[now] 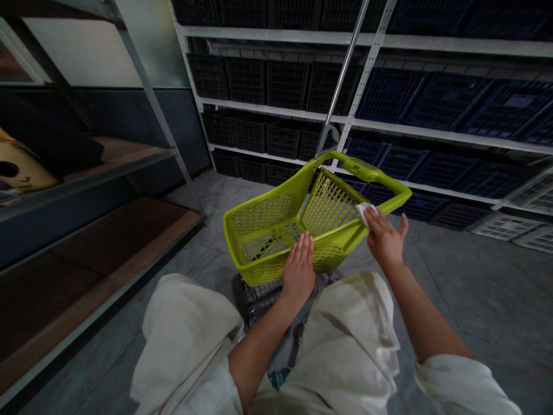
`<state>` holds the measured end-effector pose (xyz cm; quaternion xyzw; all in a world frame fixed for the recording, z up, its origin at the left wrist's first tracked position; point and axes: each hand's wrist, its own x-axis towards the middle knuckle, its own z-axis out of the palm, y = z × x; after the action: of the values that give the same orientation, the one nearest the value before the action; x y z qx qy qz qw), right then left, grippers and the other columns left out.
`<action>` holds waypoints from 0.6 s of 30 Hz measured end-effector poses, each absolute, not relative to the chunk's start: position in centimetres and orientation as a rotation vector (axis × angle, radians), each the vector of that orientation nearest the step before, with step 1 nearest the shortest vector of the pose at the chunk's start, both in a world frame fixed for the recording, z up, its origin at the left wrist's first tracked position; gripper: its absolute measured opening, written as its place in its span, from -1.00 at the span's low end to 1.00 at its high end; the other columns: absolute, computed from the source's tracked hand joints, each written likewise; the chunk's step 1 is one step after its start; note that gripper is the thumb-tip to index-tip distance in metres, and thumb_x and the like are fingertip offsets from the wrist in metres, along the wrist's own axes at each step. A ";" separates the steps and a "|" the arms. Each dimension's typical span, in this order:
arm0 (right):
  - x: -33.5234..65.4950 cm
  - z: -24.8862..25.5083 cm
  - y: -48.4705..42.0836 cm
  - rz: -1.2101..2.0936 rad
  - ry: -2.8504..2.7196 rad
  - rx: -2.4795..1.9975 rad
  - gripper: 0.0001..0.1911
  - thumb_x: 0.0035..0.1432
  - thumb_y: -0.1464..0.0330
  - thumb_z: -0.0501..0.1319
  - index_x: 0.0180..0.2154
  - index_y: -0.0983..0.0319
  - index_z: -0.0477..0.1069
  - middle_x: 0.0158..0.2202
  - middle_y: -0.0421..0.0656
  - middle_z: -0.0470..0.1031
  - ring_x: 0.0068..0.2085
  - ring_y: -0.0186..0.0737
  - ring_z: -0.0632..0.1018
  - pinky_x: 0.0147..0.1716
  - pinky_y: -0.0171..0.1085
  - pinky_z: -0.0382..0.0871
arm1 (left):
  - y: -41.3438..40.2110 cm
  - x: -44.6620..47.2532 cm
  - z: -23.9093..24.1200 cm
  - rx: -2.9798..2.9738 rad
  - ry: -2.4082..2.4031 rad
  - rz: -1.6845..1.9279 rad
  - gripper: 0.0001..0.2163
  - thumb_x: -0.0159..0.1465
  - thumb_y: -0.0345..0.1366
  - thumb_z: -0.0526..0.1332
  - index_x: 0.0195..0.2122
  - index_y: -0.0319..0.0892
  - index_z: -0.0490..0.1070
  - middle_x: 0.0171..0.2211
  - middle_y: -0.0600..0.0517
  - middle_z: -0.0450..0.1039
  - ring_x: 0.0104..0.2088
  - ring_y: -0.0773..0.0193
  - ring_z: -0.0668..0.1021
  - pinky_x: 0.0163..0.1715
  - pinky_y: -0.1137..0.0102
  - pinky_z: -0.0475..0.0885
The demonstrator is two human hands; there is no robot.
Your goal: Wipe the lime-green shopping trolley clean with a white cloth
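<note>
A small lime-green plastic shopping cart (268, 262) stands on the floor in front of my knees, its handle (367, 171) to the upper right. My left hand (299, 268) lies flat, fingers stretched out, against the near side and rim of the basket. In my right hand (386, 235) a white cloth (365, 214) is pinched and pressed on the cart's side, below the handle. A mesh flap (330, 202) leans inside the basket's back end. A metal pole (345, 69) rises from the cart near the handle.
White metal racks (276, 109) behind the cart hold several black crates (246, 78) and blue crates (393, 95). At the left stands a shelf unit (142, 158) with wooden boards and a yellow object (26, 167). Pale crates (503, 226) sit low at the right. The floor (470, 276) is grey tile.
</note>
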<state>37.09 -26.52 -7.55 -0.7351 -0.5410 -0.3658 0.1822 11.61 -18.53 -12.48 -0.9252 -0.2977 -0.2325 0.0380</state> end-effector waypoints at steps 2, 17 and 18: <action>36.1 -8.1 -26.1 -1.022 -1.463 -2.085 -0.33 0.13 0.55 0.05 0.28 0.15 0.23 0.23 -0.02 0.44 0.28 -0.04 0.40 0.35 0.21 -0.32 | -18.7 11.7 -12.4 -2.846 -0.916 -0.733 -0.24 0.22 -0.46 0.07 0.43 -0.42 -0.21 0.45 -0.20 -0.12 0.45 0.12 -0.03 0.41 0.18 0.03; 33.2 -8.6 -25.6 -0.909 -1.693 -2.022 -0.28 0.12 0.60 0.03 0.31 0.13 0.19 0.26 -0.05 0.41 0.28 -0.12 0.39 0.37 0.15 -0.32 | -18.4 11.4 -12.2 -2.843 -0.920 -0.691 -0.28 0.24 -0.44 0.06 0.42 -0.47 -0.13 0.45 -0.22 -0.12 0.45 0.11 -0.03 0.40 0.19 0.04; 34.4 -8.4 -25.8 -0.947 -1.617 -2.046 -0.29 0.12 0.59 0.03 0.30 0.13 0.20 0.26 -0.05 0.41 0.28 -0.10 0.39 0.36 0.18 -0.32 | -18.5 11.5 -12.2 -2.844 -0.919 -0.700 -0.27 0.23 -0.44 0.07 0.42 -0.46 -0.14 0.45 -0.22 -0.12 0.45 0.11 -0.03 0.40 0.19 0.05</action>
<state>34.43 -25.84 -8.40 -0.7251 -0.5731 -0.3356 0.1824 11.50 -18.46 -12.25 -0.9259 -0.2993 -0.2278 0.0359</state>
